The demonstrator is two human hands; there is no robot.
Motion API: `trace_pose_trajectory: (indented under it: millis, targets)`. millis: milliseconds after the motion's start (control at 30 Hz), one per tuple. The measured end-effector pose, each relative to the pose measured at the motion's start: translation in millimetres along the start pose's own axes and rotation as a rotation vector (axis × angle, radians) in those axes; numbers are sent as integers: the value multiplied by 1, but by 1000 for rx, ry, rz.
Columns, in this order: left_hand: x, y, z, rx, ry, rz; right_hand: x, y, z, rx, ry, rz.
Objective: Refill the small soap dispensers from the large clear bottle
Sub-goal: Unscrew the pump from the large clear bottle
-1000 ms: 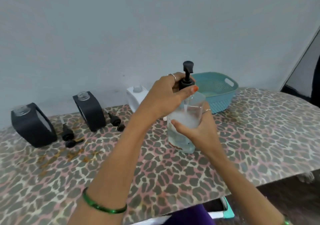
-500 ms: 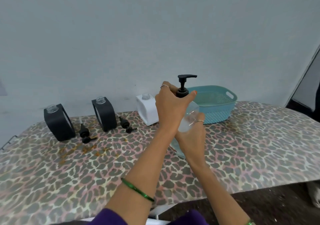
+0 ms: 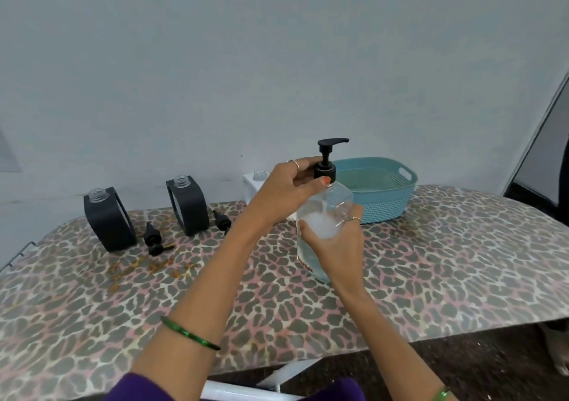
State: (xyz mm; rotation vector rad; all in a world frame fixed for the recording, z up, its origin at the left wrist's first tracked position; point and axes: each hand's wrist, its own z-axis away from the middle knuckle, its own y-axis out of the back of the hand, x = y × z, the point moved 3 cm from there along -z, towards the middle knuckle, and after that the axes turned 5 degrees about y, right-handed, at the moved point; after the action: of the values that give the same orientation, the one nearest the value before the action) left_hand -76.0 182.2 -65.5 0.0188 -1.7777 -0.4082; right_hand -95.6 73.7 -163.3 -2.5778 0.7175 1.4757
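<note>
The large clear bottle (image 3: 334, 206) stands tilted on the table, partly filled with whitish foamy liquid. My right hand (image 3: 334, 243) wraps its body from the front. My left hand (image 3: 286, 189) grips the collar of its black pump (image 3: 325, 160), whose spout points right. Two black dispensers (image 3: 107, 220) (image 3: 189, 206) stand uncapped at the back left, each with a loose black pump head (image 3: 154, 239) (image 3: 222, 222) beside it. A white dispenser (image 3: 253, 185), also uncapped, is partly hidden behind my left hand.
A teal plastic basket (image 3: 381, 195) stands at the back, just right of the bottle. The table has a leopard-print cover (image 3: 446, 262) with brownish stains (image 3: 144, 266) at the left. The wall runs close behind; the table's front edge is near my body.
The view has pulled back and shifted. The pump spout has turned from facing me to pointing right, with my left hand still on the collar. My right hand keeps the bottle.
</note>
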Motion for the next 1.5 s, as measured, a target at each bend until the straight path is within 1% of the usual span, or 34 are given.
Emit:
trace_pose_trajectory:
  millis: [300,433,633,733,800,900,967,1033,1200,1333,1433,1500]
  targets:
    - [3,3,-3,254,-75,-81,-3,5,-1,-75,-12,-2]
    - [-2,-6,-7,318,-70,-122,-1,5,-1,-75,-26,-15]
    - [-2,-17,-16,244,-54,-139,1,3,-2,-74,-36,-24]
    - [-4,-19,-18,186,-32,-78,3,3,-3,-73,-43,-41]
    - [-5,-18,-16,114,-20,-43,4,4,-3,-74,-52,-61]
    - [-7,-13,-13,-36,-7,20,3,6,-3,-85,-55,-76]
    - [-7,-10,-11,-94,-2,28,3,6,-4,-88,-53,-82]
    - [-5,-8,-11,-76,-7,13,2,7,-3,-89,-48,-75]
    - [-2,-7,-13,136,-45,-30,2,6,-3,-99,-62,-76]
    - [0,-9,-16,265,-52,-132,1,6,-4,-115,-79,-67]
    - [1,-13,-19,275,-33,-140,1,7,-4,-107,-78,-76]
    - [0,-14,-20,204,-27,-127,2,7,-3,-108,-83,-80]
